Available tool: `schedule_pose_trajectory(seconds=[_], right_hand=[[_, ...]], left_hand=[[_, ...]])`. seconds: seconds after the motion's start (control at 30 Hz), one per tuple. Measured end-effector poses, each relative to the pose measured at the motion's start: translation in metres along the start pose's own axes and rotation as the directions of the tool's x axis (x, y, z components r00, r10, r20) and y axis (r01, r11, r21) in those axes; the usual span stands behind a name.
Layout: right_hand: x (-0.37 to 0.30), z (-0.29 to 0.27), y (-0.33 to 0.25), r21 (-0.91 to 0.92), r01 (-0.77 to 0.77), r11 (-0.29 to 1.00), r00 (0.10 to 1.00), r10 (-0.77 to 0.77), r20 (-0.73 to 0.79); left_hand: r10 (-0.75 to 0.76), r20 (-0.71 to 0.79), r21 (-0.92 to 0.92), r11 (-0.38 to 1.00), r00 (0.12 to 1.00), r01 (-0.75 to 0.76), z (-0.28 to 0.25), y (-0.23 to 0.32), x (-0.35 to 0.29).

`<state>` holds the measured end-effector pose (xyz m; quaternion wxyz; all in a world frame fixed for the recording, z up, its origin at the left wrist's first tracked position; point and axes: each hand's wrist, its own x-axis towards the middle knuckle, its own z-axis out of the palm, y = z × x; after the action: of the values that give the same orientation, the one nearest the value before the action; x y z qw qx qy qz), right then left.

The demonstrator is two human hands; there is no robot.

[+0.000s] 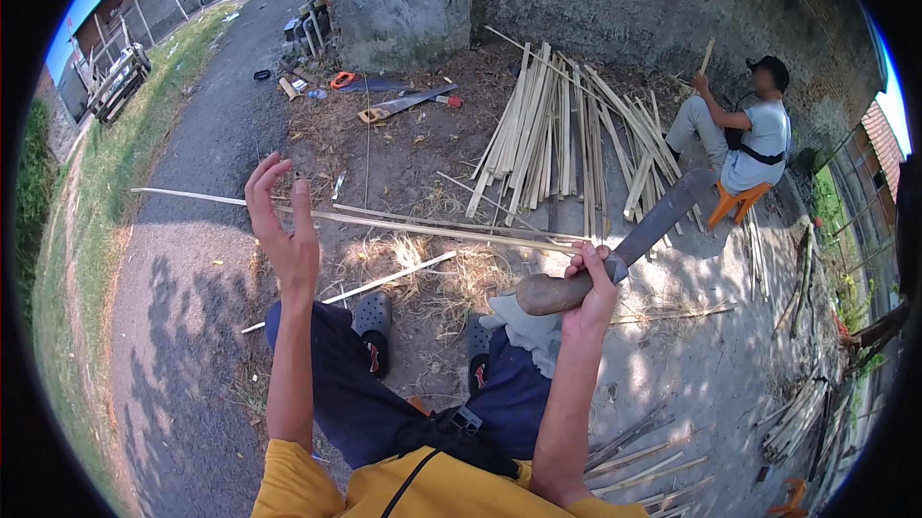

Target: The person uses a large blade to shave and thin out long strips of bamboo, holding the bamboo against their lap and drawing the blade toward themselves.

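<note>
My right hand (594, 295) is closed round the thick wooden handle (552, 294) of a machete, whose broad dark blade (663, 217) points up and to the right. A long, pale bamboo strip (432, 227) runs leftward from the fingers of that hand; whether they also grip its end, I cannot tell. Raised on the left, my left hand (286, 230) is open, thumb apart from the curved fingers. The strip passes behind it, and contact is unclear. A pale grey cloth (530, 331) lies over my right knee, below the machete handle.
Many split bamboo strips (538, 134) lie in a pile ahead. Two handsaws, one wooden-handled (408, 103) and one orange-handled (370, 84), rest beyond my left hand. Another person (754, 124) sits on an orange stool at the right. A shorter strip (355, 291) lies before my feet.
</note>
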<state>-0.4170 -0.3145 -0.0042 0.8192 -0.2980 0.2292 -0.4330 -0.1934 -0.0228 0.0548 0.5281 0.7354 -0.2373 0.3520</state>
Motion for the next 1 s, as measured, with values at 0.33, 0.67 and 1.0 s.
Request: schedule_pose_trajectory(seconds=[0.33,0.67,1.0], right_hand=[[-0.007,-0.003,0.021,-0.075,0.074,0.994,0.995,-0.078,-0.058],[-0.038,-0.018,0.047,-0.114,0.069,0.991,0.957,-0.034,0.287],[-0.045,-0.010,0.038,-0.127,0.105,0.986,0.957,-0.066,0.283]], left_hand=[[0.149,0.302,0.167,0.964,0.942,-0.206,-0.012,0.031,-0.115],[0.332,0.666,0.026,0.884,0.667,-0.466,0.054,0.064,-0.087],[0.309,0.626,-0.251,0.949,0.716,-0.191,0.057,0.049,-0.094]])
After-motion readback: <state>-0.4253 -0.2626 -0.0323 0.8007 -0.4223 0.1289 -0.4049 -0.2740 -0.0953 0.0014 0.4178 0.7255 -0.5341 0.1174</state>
